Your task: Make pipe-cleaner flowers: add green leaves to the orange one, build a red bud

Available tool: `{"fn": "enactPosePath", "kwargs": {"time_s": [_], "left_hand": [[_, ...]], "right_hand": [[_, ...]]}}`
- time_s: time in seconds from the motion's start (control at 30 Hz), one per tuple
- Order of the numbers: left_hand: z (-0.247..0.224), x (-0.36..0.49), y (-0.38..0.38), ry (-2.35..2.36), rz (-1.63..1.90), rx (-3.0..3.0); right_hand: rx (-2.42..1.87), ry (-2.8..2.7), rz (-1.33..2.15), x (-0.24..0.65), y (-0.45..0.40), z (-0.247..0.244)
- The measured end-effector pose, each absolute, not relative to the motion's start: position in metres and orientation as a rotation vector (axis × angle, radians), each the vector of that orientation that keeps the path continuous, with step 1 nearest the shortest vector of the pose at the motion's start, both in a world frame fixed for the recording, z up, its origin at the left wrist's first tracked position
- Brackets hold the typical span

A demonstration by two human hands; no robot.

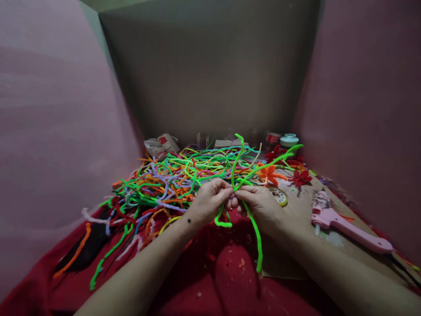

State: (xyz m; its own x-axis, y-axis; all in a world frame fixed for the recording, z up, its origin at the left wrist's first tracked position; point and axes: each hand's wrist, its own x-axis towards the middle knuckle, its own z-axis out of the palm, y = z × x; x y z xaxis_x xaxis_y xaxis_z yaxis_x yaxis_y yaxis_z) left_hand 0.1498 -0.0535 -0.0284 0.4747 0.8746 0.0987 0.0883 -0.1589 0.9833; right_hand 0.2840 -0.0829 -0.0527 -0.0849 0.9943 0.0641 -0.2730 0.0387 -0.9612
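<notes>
Bright green pipe cleaners (255,228) cross between my two hands, with ends sticking up, out to the right and hanging down below. My left hand (213,199) is closed, pinching them at the crossing. From the other side my right hand (258,204) pinches the same spot, its fingertips close to the left ones. The exact grip at the crossing is partly hidden by the fingers. Just behind the hands spreads a big tangled heap of pipe cleaners (171,177) in green, orange, purple, red and other colours.
A pink glue gun (348,226) lies on a cardboard sheet (299,259) at right. Near it are a yellow-rimmed roll (279,196), an orange pipe-cleaner flower (269,174) and a dark red one (301,177). A pale-lidded jar (289,140) stands behind. Red cloth (204,281) covers the front.
</notes>
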Motion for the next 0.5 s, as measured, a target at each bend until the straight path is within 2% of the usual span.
{"fn": "enactPosePath", "kwargs": {"time_s": [0.5], "left_hand": [[-0.035, 0.148, -0.052, 0.877, 0.959, 1.683]], "right_hand": [[-1.079, -1.173, 1.229, 0.283, -0.092, -0.036]]}}
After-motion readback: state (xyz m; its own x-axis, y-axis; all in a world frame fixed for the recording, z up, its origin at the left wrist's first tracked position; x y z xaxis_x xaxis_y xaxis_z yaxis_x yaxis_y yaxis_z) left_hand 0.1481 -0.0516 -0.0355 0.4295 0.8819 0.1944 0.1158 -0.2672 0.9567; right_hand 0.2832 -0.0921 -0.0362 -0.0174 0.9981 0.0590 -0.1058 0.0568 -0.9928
